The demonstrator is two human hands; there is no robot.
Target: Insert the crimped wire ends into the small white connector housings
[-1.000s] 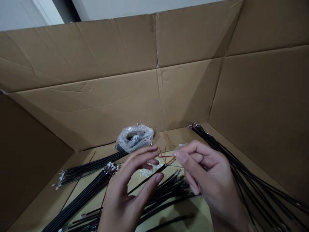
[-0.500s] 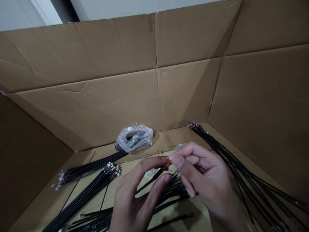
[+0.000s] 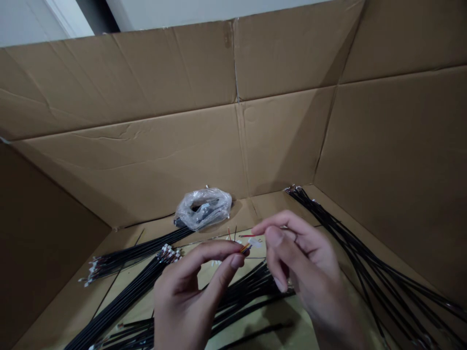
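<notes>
Inside the big cardboard box (image 3: 146, 160), low over its floor, the left hand (image 3: 189, 296) is pinching the stripped end of a black cable (image 3: 243, 248) between thumb and forefinger, its thin coloured wires (image 3: 233, 235) fanning out, while the right hand (image 3: 302, 272) is holding a small white plug (image 3: 254, 242) at its fingertips just beside those wire ends. By the look of it, the plug is being fitted onto the wires, which is calling for steady lining-up and a gentle push. Bundles of black cables (image 3: 134, 272) and a plastic bag (image 3: 203, 208) are lying around.
</notes>
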